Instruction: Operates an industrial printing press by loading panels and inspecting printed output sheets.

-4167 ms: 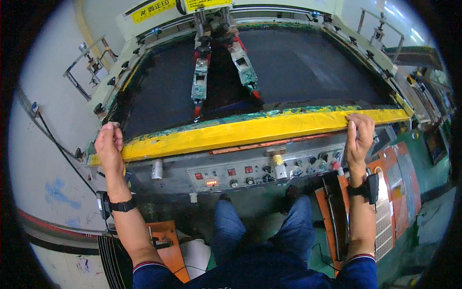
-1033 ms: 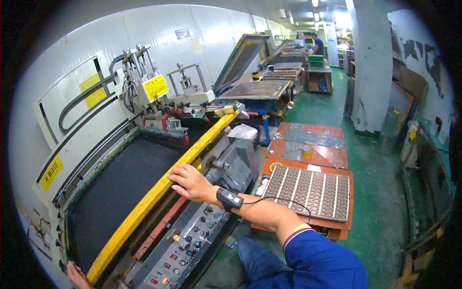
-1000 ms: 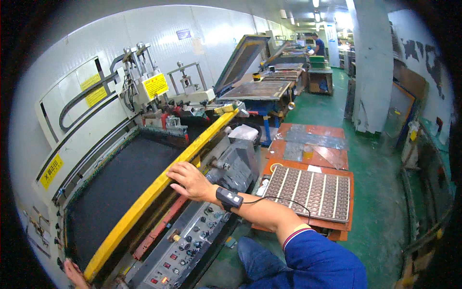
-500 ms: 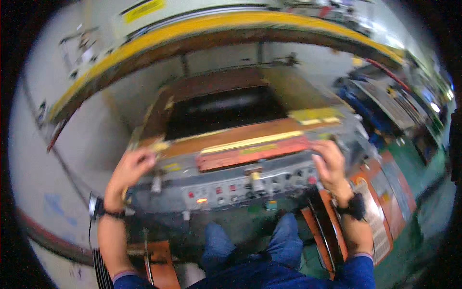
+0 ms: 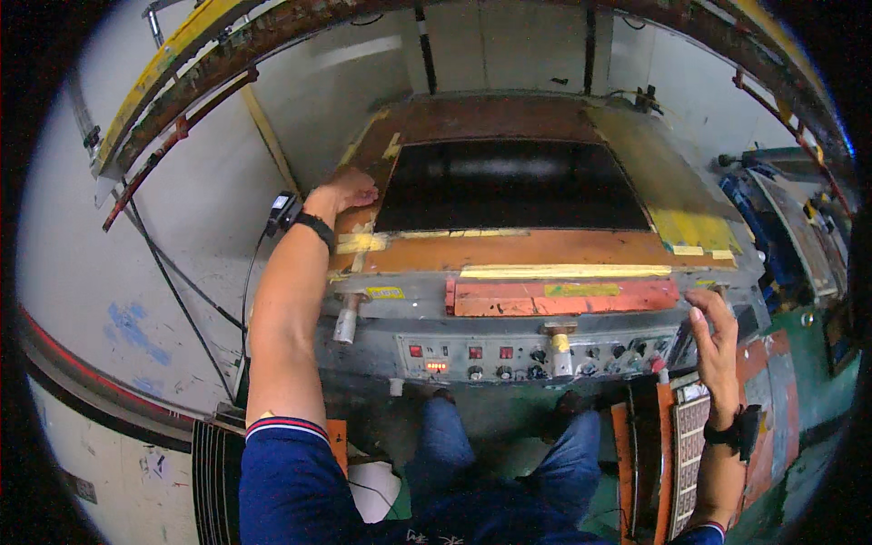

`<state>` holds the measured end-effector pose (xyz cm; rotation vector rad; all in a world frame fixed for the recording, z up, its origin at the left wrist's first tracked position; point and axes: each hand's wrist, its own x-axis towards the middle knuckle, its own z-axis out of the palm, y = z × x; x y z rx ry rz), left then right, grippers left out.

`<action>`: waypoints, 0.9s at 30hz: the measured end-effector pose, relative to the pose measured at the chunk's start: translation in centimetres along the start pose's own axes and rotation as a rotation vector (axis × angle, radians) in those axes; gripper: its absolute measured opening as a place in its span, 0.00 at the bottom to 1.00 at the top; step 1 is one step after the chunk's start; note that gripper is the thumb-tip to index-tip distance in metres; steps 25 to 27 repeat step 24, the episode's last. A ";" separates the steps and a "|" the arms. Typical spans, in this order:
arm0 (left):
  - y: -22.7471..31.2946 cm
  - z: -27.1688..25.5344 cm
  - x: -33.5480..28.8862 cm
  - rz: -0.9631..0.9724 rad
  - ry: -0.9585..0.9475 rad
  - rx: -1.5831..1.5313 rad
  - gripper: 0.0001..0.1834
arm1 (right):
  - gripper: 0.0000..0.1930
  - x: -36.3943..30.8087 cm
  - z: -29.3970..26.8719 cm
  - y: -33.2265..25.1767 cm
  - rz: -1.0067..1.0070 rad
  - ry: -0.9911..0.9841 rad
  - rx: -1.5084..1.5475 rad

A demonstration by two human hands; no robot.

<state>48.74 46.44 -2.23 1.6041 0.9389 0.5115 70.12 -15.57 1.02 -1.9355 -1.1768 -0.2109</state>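
Note:
A glossy black sheet (image 5: pixel 509 186) lies flat on the machine's table, framed by brown board (image 5: pixel 545 250) with bits of yellow tape. My left hand (image 5: pixel 350 191) is over the board beside the sheet's left edge, fingers curled in; whatever they may hold is hidden. My right hand (image 5: pixel 716 318) is at the front right of the machine, near the right end of a long red bar (image 5: pixel 563 297). Its fingers are bent but apart from the thumb, and nothing shows between them. Each wrist wears a dark strapped device.
Overhead runs a yellow-edged frame (image 5: pixel 173 100) with rods hanging at its sides. A control panel (image 5: pixel 531 356) with knobs and red switches faces me, below metal posts. Orange-edged boards (image 5: pixel 627 454) stand at lower right. Tools lie on a rack (image 5: pixel 799 222) at far right.
My left hand has gone forward from the machine's front left corner to beside the black sheet. My right hand stays near the red bar's end. The view has shifted, and the overhead frame appears higher.

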 end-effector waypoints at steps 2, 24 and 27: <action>0.6 0.3 0.5 -0.088 -0.040 -0.091 0.05 | 0.12 0.1 0.0 0.4 0.015 -0.005 0.020; 2.2 3.0 -12.7 0.433 0.346 -0.284 0.11 | 0.25 21.6 6.7 17.8 0.421 0.024 0.549; 2.2 3.0 -12.7 0.433 0.346 -0.284 0.11 | 0.25 21.6 6.7 17.8 0.421 0.024 0.549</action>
